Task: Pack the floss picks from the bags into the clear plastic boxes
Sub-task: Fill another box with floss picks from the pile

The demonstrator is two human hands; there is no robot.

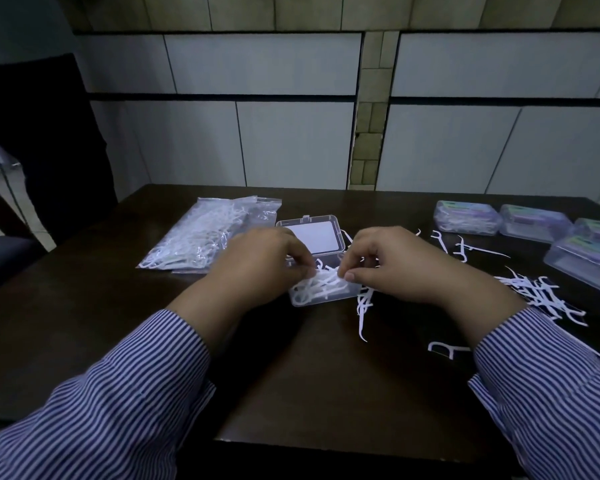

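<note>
Bags of floss picks [201, 237] far left on bench [118, 323]. Left hand [260, 261] and right hand [395, 261] both pinch floss picks [321, 284] inside open clear box [321, 292], centre. Loose picks [541, 292], closed boxes [468, 218] right.

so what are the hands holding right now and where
Both the left hand and right hand pinch floss picks with fingertips over the open box; which part of the picks cannot be told.

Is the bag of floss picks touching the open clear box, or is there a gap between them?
Cannot tell. In the head view the left hand covers the stretch between the bag and the open clear box, so neither contact nor gap shows.
</note>
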